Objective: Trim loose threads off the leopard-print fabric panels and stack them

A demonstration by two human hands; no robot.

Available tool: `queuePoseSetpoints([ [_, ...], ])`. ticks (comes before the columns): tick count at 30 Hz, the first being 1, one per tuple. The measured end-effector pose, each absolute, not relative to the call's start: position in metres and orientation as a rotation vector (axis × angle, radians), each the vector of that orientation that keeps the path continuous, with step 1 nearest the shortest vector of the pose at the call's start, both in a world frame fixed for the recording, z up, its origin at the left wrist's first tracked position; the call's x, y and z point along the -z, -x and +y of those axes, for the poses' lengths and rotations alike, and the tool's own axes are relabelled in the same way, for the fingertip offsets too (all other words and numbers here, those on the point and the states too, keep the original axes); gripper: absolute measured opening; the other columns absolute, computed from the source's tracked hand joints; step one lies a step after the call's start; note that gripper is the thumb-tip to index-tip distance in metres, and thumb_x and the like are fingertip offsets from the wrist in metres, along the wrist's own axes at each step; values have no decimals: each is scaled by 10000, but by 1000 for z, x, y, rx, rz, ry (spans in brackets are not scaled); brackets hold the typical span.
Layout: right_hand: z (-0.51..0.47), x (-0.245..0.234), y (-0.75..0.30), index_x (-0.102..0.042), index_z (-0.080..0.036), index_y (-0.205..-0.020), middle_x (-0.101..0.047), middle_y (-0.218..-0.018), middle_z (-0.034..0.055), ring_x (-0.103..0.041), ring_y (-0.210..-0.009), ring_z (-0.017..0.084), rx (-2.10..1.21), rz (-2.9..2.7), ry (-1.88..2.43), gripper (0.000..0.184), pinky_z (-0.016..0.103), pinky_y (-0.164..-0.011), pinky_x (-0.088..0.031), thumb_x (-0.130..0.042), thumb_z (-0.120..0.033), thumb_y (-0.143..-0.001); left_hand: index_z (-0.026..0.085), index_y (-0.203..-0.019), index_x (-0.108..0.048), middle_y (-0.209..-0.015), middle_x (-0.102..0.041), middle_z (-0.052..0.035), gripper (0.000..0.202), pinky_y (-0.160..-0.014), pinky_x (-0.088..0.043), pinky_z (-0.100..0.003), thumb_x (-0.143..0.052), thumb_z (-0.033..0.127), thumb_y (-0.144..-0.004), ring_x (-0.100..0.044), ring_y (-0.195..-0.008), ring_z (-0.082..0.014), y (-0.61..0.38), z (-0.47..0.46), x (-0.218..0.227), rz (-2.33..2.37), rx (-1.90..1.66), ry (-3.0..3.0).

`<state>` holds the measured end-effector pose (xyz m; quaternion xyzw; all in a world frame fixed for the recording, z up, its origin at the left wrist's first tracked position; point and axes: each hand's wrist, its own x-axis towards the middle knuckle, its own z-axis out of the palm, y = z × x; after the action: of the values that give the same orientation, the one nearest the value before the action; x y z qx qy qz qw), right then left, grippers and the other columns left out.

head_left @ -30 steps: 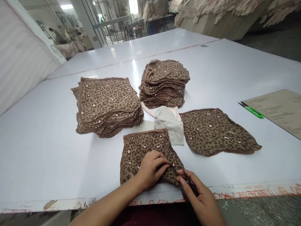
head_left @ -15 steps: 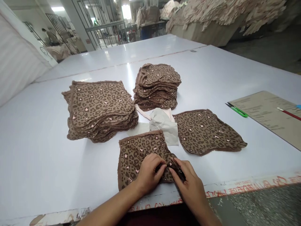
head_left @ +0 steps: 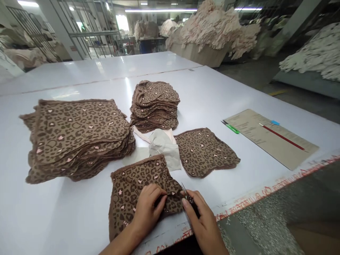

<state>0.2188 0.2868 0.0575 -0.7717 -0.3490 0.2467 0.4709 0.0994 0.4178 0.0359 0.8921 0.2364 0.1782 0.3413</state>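
Cloth (head_left: 148, 171): pinched in left hand (head_left: 148, 207). Scissors (head_left: 189, 199): held in right hand (head_left: 202, 217). 2nd cloth (head_left: 205, 152): beyond right hand.

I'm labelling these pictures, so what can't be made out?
Head view, leopard-print piece: partly hidden by the left hand over it.
Head view, dark snips: handles partly hidden by the right hand.
Head view, tan sheet: its lines too small and blurred to read.

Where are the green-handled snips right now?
In the head view, the green-handled snips lie on the white table, right of centre, beside the left edge of the tan printed sheet, beyond the right hand.
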Motion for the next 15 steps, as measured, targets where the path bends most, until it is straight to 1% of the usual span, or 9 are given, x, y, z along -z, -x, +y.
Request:
queuePoseSetpoints([
  [1,282,-60,-217,-565,-214,-972,-588,-897,40,-564,-919,177,-703,-756,1812,287,236,-794,-449,-429,-445,-872,185,-838,-575,-811,-595,-34,113,-714,-397,-315,-467,202,-867,-529,-783,-173,-99,418,-35,610,-469,-2329],
  [2,279,-62,-216,-574,-210,-924,-584,-845,29,-568,-845,162,-810,-653,1738,297,219,-731,-450,-444,-470,-861,187,-839,-574,-809,-594,-32,112,-707,-395,-312,-466,200,-868,-529,-778,-173,-99,417,-35,604,-477,-2337],
  [3,276,-62,-214,-573,-202,-874,-572,-781,15,-553,-718,132,-923,-561,1672,316,199,-626,-434,-462,-497,-847,188,-837,-572,-807,-594,-29,110,-699,-394,-309,-466,196,-868,-528,-773,-171,-99,417,-35,596,-490,-2344],
  [4,274,-60,-213,-563,-192,-842,-555,-722,-1,-494,-576,90,-1037,-484,1602,339,185,-514,-379,-474,-520,-835,189,-833,-569,-802,-592,-26,109,-694,-394,-306,-466,191,-868,-527,-767,-169,-99,417,-34,587,-503,-2349],
  [5,274,-59,-212,-547,-183,-826,-540,-672,-17,-396,-463,51,-1149,-431,1526,362,179,-434,-294,-478,-538,-828,189,-830,-566,-796,-590,-24,108,-689,-393,-303,-465,186,-869,-525,-761,-166,-99,416,-34,579,-520,-2352],
  [6,274,-56,-212,-531,-174,-822,-532,-632,-30,-297,-398,24,-1246,-399,1449,381,181,-397,-214,-477,-551,-825,189,-828,-563,-791,-588,-22,107,-685,-391,-300,-465,182,-869,-524,-754,-163,-99,416,-34,571,-537,-2356],
  [8,279,-52,-210,-508,-160,-823,-539,-579,-39,-200,-351,2,-1364,-360,1316,406,186,-380,-131,-467,-564,-825,191,-832,-562,-787,-586,-19,102,-682,-389,-300,-468,179,-869,-521,-748,-162,-98,417,-32,563,-556,-2362],
  [13,291,-52,-203,-490,-152,-808,-545,-497,-35,-194,-304,1,-1470,-261,1180,464,188,-342,-97,-498,-614,-770,192,-833,-566,-789,-589,-22,103,-693,-384,-307,-469,179,-868,-517,-754,-162,-98,418,-29,578,-540,-2355],
  [15,292,-56,-199,-507,-139,-831,-547,-504,-32,-205,-317,-2,-1463,-215,1192,463,192,-362,-97,-515,-597,-769,190,-835,-569,-788,-590,-22,98,-704,-381,-311,-476,177,-864,-516,-761,-161,-98,418,-30,591,-556,-2350],
])
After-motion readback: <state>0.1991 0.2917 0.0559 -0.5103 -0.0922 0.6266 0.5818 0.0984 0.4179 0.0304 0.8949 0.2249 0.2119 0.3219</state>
